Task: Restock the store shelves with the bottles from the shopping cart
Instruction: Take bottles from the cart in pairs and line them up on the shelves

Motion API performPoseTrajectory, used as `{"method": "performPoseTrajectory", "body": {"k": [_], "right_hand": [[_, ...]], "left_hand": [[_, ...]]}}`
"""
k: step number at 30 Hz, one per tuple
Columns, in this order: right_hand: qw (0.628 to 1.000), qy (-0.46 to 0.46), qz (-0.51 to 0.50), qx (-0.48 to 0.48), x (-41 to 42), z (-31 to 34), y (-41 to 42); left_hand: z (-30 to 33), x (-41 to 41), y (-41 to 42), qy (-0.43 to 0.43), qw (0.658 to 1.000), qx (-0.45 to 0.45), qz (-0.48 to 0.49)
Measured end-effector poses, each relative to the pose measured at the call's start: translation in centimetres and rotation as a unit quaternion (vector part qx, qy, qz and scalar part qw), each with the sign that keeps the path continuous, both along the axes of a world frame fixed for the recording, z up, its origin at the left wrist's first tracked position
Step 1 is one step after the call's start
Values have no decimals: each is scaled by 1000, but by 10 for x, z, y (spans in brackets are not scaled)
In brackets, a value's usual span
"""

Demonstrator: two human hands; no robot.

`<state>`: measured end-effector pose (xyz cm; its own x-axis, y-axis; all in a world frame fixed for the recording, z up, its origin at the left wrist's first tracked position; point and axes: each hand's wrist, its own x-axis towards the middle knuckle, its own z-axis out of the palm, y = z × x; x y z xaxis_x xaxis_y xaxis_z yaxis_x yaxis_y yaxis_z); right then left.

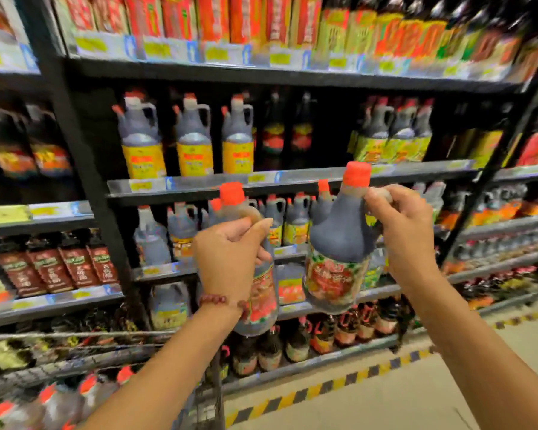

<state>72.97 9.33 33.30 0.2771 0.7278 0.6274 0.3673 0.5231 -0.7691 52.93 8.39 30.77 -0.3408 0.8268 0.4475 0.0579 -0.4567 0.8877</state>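
Two dark-liquid bottles are held in the air in front of the store shelves (pixel 292 183), one in each hand.

Left hand (pixel 230 256): the fingers (pixel 263 225) are curled through and around the handle near the neck of the left bottle (pixel 261 299). This bottle has an orange cap and a red-and-green label, and its body hangs below the hand, partly hidden behind the wrist. A beaded bracelet (pixel 218 301) sits on the left wrist.

Right hand (pixel 401 225): the fingers (pixel 382 197) are curled around the handle at the shoulder of the right bottle (pixel 339 243). This bottle stands roughly upright, orange cap uppermost, label facing the camera. Its cap is level with the front edge of the middle shelf.

The two bottles are near each other but apart, and neither touches a shelf.

The shelves carry rows of similar handled bottles with yellow labels, and price tags run along the front edges.

The shopping cart (pixel 75 352) occupies the lower left corner of the view. More bottles with orange caps (pixel 87 384) lie inside it. A yellow-and-black striped line (pixel 323 386) runs along the floor at the base of the shelves.
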Motion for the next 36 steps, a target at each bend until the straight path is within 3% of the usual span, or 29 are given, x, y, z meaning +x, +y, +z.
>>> {"method": "performPoseTrajectory", "body": {"k": [11, 22, 29, 36], "right_hand": [[997, -17, -77, 7, 232, 33, -8], [995, 6, -99, 7, 391, 41, 18], [994, 0, -113, 2, 464, 25, 75], [992, -11, -122, 11, 532, 39, 183]], "left_hand": [[20, 231, 38, -36, 998, 4, -47], [41, 397, 91, -69, 992, 23, -105], [36, 475, 158, -68, 989, 12, -132], [50, 544, 263, -75, 989, 45, -116]]}}
